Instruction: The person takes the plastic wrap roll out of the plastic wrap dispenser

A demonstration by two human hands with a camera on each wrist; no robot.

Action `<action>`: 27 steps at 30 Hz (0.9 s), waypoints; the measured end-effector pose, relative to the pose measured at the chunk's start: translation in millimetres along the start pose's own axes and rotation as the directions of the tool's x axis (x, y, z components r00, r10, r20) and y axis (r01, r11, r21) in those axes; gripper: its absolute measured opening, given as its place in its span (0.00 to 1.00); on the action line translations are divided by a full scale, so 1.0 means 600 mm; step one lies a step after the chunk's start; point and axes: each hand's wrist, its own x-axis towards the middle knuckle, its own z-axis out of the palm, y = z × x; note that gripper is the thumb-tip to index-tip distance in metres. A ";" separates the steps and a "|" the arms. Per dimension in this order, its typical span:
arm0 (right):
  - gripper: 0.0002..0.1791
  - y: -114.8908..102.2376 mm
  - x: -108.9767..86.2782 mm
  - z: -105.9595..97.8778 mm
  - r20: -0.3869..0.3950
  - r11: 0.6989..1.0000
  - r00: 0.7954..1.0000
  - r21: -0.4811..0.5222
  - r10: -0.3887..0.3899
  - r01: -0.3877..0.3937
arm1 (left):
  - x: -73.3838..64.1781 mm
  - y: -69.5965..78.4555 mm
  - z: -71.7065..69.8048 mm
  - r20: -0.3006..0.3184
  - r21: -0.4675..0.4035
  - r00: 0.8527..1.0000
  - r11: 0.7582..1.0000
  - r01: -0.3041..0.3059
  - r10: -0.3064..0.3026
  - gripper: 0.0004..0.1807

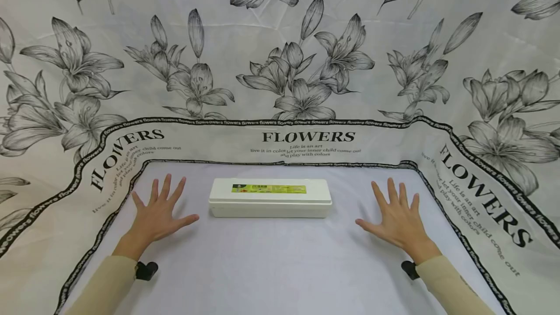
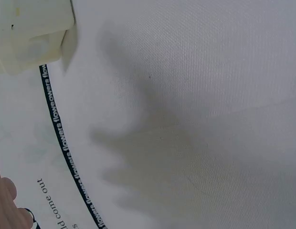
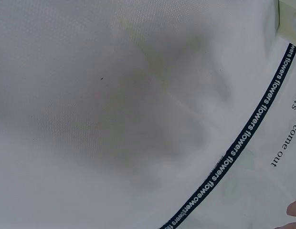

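A long white lidded box [image 1: 270, 208] with a yellow-green label [image 1: 269, 189] lies crosswise at the back of the white surface. To its left, my left hand [image 1: 155, 215] is spread with straight fingers and holds nothing. On the other side my right hand [image 1: 395, 218] is likewise spread, apart from the box and holding nothing. In the left wrist view one end of the box [image 2: 33, 28] shows at the top left, with fingertips [image 2: 9, 205] at the lower left edge. The right wrist view catches a corner of the box [image 3: 290, 21] and a fingertip [image 3: 295, 208].
A white cloth [image 1: 280, 261] covers the work surface, bordered by a black lettered band [image 1: 280, 163]. Behind it rises a curtain [image 1: 271, 23] printed with grey lilies. Black wrist devices [image 1: 146, 271] sit under both sleeves. Shadows of the hands fall on the cloth.
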 end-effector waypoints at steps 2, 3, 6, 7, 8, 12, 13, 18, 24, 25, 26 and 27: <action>0.66 -0.001 0.002 -0.002 0.006 1.000 1.000 0.014 0.005 -0.005 | 0.003 0.002 0.002 -0.002 -0.031 1.000 0.999 0.007 -0.007 0.63; 0.66 -0.003 0.003 -0.001 0.011 1.000 1.000 0.025 0.008 -0.008 | 0.004 0.003 0.005 -0.006 -0.040 1.000 0.999 0.009 -0.009 0.63; 0.65 -0.007 0.008 0.000 0.025 0.998 1.000 0.066 0.011 -0.012 | 0.010 0.009 0.017 -0.030 -0.075 0.999 0.997 0.010 -0.012 0.64; 0.64 -0.009 0.010 0.001 0.029 0.997 1.000 0.081 0.009 -0.011 | 0.013 0.011 0.023 -0.035 -0.089 0.999 0.996 0.009 -0.012 0.64; 0.64 -0.012 0.012 0.002 0.032 0.996 0.999 0.090 0.005 -0.008 | 0.014 0.014 0.029 -0.036 -0.096 0.999 0.995 0.011 -0.014 0.64; 0.63 -0.022 0.017 0.004 0.039 0.993 0.999 0.114 -0.006 0.001 | 0.016 0.026 0.049 -0.039 -0.169 0.999 0.986 0.009 -0.016 0.62; 0.63 -0.025 0.019 0.005 0.040 0.993 0.999 0.122 -0.008 0.003 | 0.016 0.028 0.053 -0.039 -0.193 0.999 0.981 0.008 -0.016 0.62; 0.61 -0.039 0.025 0.005 0.032 0.988 0.999 0.152 -0.025 0.020 | 0.023 0.036 0.068 -0.048 -0.330 0.999 0.944 0.009 -0.026 0.60; 0.62 -0.061 0.037 0.008 0.025 0.985 0.999 0.169 -0.044 0.039 | 0.036 0.038 0.085 0.006 -0.493 0.998 0.868 0.056 -0.061 0.63; 0.62 -0.064 0.039 0.008 0.025 0.984 0.999 0.174 -0.048 0.043 | 0.038 0.039 0.087 0.016 -0.509 0.998 0.858 0.062 -0.062 0.63; 0.62 -0.068 0.041 0.008 0.026 0.983 0.998 0.179 -0.052 0.046 | 0.040 0.041 0.089 0.022 -0.525 0.998 0.849 0.064 -0.062 0.63; 0.62 -0.071 0.043 0.008 0.026 0.982 0.998 0.183 -0.055 0.050 | 0.043 0.044 0.090 0.024 -0.536 0.998 0.842 0.065 -0.061 0.64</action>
